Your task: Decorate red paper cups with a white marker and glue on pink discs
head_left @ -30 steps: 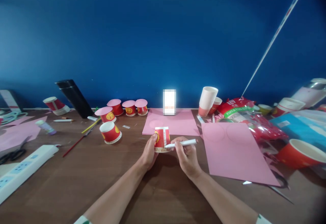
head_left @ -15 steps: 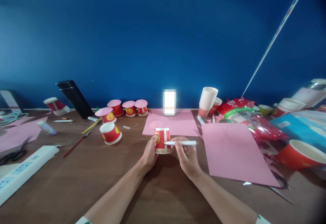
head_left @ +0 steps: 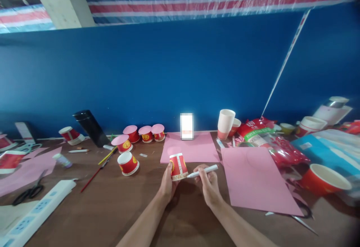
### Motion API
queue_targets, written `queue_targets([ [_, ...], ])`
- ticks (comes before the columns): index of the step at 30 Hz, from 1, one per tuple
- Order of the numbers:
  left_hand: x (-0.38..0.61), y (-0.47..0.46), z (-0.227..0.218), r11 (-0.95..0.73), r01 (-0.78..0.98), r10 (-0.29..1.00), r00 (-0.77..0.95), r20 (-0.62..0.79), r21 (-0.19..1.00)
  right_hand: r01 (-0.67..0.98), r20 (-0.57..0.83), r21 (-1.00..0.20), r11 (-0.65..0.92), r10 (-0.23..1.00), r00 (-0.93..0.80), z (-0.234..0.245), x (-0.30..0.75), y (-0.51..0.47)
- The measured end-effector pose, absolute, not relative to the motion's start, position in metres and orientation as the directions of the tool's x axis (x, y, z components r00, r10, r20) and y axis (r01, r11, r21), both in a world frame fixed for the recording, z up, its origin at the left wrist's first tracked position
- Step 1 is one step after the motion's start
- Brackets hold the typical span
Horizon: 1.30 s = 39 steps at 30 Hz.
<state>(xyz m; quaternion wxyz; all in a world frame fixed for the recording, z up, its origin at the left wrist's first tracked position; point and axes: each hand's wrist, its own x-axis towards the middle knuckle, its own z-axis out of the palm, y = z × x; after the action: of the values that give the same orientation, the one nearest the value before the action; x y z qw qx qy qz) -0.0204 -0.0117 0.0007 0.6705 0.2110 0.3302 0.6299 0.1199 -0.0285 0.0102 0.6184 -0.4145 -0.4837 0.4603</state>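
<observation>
My left hand (head_left: 167,182) is closed around a small red paper cup (head_left: 177,165), held upside down and tilted just above the brown table (head_left: 112,209). My right hand (head_left: 208,183) grips a white marker pen (head_left: 203,171), whose tip touches the cup's lower right side. A pink paper sheet (head_left: 194,147) lies just behind the cup, and a larger pink sheet (head_left: 257,179) lies to the right of my right hand.
Upturned red cups, one bare (head_left: 128,163) and several topped with pink discs (head_left: 146,132), stand left of centre. A power strip (head_left: 36,213), scissors (head_left: 26,193) and pencils lie at the left. Stacked cups (head_left: 226,123), plastic bags and a red bowl (head_left: 323,177) crowd the right.
The camera has tilted up, so the wall's top and a striped band show. The cup now leans to the left in my hand, and the marker points at its lower edge.
</observation>
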Motion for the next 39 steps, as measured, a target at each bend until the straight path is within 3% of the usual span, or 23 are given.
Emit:
queue_targets([
  [11, -0.016, -0.001, 0.007, 0.220, -0.692, 0.969, 0.074, -0.236, 0.687, -0.363, 0.097, -0.923, 0.126, 0.990, 0.098, 0.008, 0.122, -0.020],
  [20, 0.002, 0.016, 0.005, 0.323, -0.792, 0.942, 0.219, -0.253, 0.517, -0.334, 0.069, -0.936, 0.108, 0.990, 0.124, 0.001, 0.134, -0.013],
  [26, -0.009, 0.017, 0.004, 0.374, -0.781, 0.924, 0.269, -0.270, 0.500, -0.332, 0.005, -0.941, 0.063, 0.985, 0.174, 0.001, 0.133, -0.011],
  [39, -0.011, 0.017, 0.003, 0.451, -0.738, 0.893, 0.363, -0.267, 0.502, -0.384, 0.039, -0.916, 0.116, 0.979, 0.203, 0.006, 0.134, -0.010],
])
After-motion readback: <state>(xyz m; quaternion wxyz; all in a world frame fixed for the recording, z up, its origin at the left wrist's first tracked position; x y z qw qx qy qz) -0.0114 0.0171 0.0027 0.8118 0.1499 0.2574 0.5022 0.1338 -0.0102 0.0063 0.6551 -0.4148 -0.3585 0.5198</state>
